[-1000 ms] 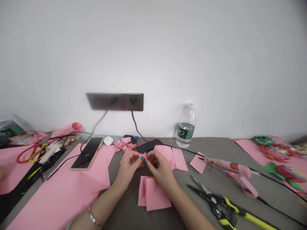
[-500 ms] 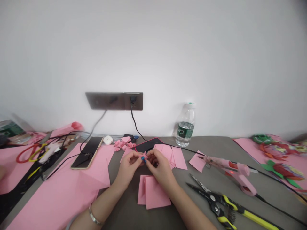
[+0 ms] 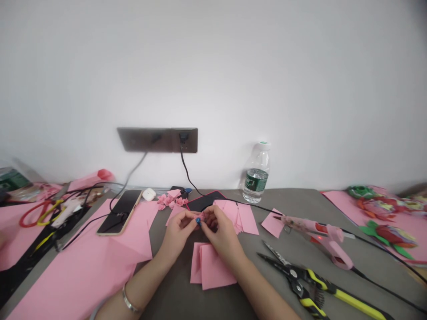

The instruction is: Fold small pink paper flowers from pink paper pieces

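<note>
a small folded piece of pink paper (image 3: 195,215), pinched aloft, partly hidden

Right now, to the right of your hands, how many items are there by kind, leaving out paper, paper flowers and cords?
Water bottle: 1
Glue gun: 1
Yellow-handled shears: 1
Total: 3

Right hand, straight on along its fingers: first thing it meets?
The right hand meets the small pink paper piece at its fingertips first, then the left hand; depth is unclear from this view.
</note>
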Available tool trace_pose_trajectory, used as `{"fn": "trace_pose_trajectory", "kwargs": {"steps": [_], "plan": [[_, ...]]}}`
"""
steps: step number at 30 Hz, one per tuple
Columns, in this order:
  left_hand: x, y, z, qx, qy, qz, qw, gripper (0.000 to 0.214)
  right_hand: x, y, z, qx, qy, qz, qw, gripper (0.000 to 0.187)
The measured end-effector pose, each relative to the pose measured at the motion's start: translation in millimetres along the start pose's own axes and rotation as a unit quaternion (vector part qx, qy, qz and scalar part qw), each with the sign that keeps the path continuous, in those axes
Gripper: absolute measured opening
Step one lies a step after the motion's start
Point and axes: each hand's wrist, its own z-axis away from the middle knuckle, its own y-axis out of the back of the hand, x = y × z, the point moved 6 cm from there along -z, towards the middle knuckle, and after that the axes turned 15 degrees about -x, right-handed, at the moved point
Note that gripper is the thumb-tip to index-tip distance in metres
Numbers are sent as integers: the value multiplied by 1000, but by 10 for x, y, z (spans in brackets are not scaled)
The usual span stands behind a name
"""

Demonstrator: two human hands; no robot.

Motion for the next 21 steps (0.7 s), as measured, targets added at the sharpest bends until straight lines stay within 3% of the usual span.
{"fn": "trace_pose_trajectory", "kwargs": {"steps": [10, 21], "plan": [[8, 11, 5, 9, 3, 11, 1000, 31, -61, 24, 12, 7, 28, 40, 999, 10], [37, 23, 15, 25, -14, -22, 999, 27, -30, 34, -17, -6, 16, -44, 999, 8]]}}
